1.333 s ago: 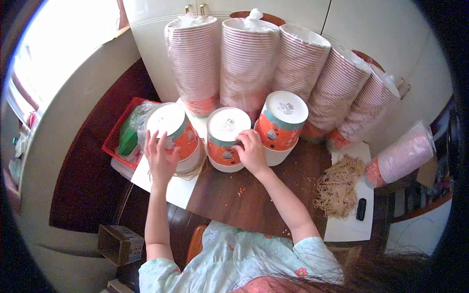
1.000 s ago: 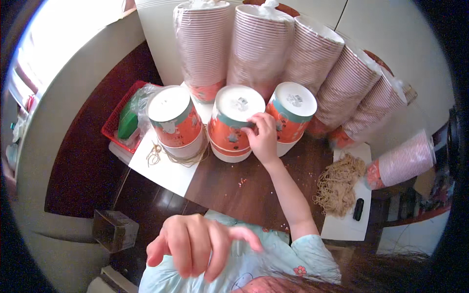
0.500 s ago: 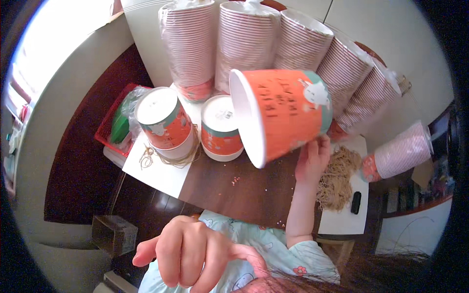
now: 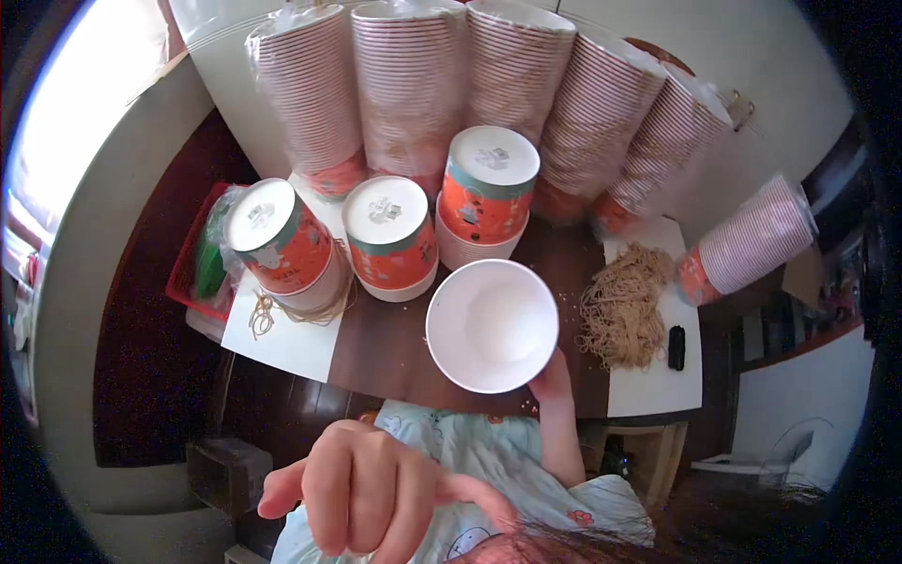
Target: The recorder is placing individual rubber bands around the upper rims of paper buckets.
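In my right hand (image 4: 552, 376) is an orange paper tub (image 4: 493, 325). Its white inside faces up toward me and hides most of my fingers, which grip its lower right side. My left hand (image 4: 362, 489) is close in front at the lower left, well away from the tub; its fingers are curled together, its thumb points out to the right, and nothing shows in it. Upside-down tubs (image 4: 387, 256) stand beyond the held one: a left one (image 4: 282, 252) with thin tan loops about its base, and a stacked one (image 4: 484, 209) at the back.
Tall plastic-wrapped tub stacks (image 4: 413, 94) line the back, and another stack (image 4: 747, 246) leans at the right. A tangled tan heap of thin strands (image 4: 628, 310) lies beside a small black object (image 4: 676, 348). At the left is a red basket (image 4: 184, 273).
My right hand has brought the tub nearer and turned its opening from sideways to facing me. The stacked tub behind it now shows. My left hand has barely moved.
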A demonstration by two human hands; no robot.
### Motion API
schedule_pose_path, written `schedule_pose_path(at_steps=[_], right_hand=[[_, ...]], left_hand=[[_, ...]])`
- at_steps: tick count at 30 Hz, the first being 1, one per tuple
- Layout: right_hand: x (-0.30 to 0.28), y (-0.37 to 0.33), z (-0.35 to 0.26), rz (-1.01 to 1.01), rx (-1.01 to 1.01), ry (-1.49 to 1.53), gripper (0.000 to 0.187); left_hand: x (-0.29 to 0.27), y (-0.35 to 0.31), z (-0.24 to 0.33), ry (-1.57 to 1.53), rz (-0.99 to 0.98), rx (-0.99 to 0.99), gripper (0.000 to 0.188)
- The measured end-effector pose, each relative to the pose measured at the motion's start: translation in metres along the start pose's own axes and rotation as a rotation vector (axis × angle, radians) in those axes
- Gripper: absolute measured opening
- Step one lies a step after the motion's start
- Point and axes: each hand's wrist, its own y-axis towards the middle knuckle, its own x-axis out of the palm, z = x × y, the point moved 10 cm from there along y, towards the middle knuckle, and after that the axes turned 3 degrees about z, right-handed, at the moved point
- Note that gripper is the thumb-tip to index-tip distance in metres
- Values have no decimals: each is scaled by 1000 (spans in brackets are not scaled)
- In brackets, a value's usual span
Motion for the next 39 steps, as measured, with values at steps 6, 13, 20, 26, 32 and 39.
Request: schedule_pose_path(at_steps=[6, 13, 20, 26, 32, 39], right_hand=[[-38, 3, 33, -37, 127, 92, 15], [-66, -5, 6, 338, -64, -406, 19], [-27, 2, -114, 361, -801, -1485, 13], [-16, 73, -162, 272, -783, -2065, 18], [-27, 107, -145, 39, -740, -2246, 14], [-28, 103, -148, 47, -701, -2190, 8]], left_hand=[[-4, -8, -4, -20, -1, -128, 46], [-17, 1, 5, -20, 1, 122, 33], [-81, -43, 23, 301, 366, 32, 35], [-196, -140, 38, 1431, 1020, -621, 19], [-258, -168, 32, 1979, 816, -885, 38], [-283, -171, 15, 2041, 607, -1042, 37]])
